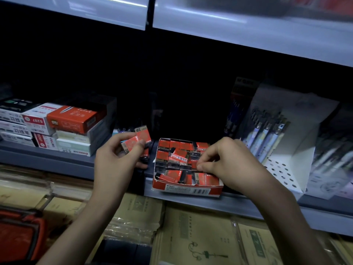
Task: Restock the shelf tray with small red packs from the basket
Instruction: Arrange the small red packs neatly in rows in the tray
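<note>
Basket (21, 236) sits low left, idle. Left hand (114, 155) grips spare red packs (136, 143) as feed stock beside the shelf tray (188, 190). Right hand (227, 161) pinches one inside it; I reckon it's seating it.

The place is dim, the back of the grey shelf (57, 159) lost in dark. A pale shelf edge (248, 35) above catches light. Stacked boxes (57, 123) sit far left, a white pen stand (286, 161) right, brown paper packs (200, 236) below, near.
</note>
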Demonstrator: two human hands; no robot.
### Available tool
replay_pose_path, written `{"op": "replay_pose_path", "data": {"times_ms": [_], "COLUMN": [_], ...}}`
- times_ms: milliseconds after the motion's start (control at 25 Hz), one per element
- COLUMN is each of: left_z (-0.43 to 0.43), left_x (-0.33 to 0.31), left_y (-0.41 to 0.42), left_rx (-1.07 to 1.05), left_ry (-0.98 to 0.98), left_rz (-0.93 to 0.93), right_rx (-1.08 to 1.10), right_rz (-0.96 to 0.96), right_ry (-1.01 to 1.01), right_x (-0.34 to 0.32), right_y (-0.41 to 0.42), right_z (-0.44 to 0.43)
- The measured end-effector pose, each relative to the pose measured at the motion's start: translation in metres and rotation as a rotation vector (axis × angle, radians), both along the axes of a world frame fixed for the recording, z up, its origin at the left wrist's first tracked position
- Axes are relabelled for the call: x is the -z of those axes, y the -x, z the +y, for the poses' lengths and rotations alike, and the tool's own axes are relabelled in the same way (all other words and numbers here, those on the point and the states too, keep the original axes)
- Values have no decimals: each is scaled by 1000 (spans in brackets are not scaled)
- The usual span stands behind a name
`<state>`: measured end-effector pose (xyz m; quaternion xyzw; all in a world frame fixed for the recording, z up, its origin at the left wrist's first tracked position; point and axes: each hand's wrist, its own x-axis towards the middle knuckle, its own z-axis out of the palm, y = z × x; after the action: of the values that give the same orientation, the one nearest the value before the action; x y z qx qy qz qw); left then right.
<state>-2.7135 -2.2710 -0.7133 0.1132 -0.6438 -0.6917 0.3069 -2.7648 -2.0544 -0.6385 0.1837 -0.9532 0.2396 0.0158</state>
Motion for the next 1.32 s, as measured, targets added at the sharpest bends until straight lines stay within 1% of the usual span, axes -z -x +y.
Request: {"op": "replay_pose_path", "data": {"times_ms": [240,360,440,560,680,920,1080,1200,1320], "left_z": [0,-1,0,0,0,-1,-1,0,0], "left_x": [2,3,2,2,2,4,5,4,4], "left_y": [3,4,3,4,4,5,6,4,3], "left_rx": [-25,-19,-12,-14,-9,-22,-25,-14,-7], "left_ry": [20,23,22,23,24,20,16,6,12], "left_rz": [-5,-9,-15,-19,-13,-16,-17,-12,-7], "right_rx": [-50,-85,-89,-69,-104,-133,-97,-82,-86], "right_rz": [-52,-122,-125,-87,-116,-200,-216,-261,-248], "right_ry": [-33,-161,-214,-210,-203,-144,-142,-44,90], "right_x": [-12,-17,-17,-16,-16,-20,-21,-27,-34], "right_y": [-4,-8,-9,-9,-9,-5,-5,-5,-4], "right_z": [13,14,10,7,8,11,12,18,28]}}
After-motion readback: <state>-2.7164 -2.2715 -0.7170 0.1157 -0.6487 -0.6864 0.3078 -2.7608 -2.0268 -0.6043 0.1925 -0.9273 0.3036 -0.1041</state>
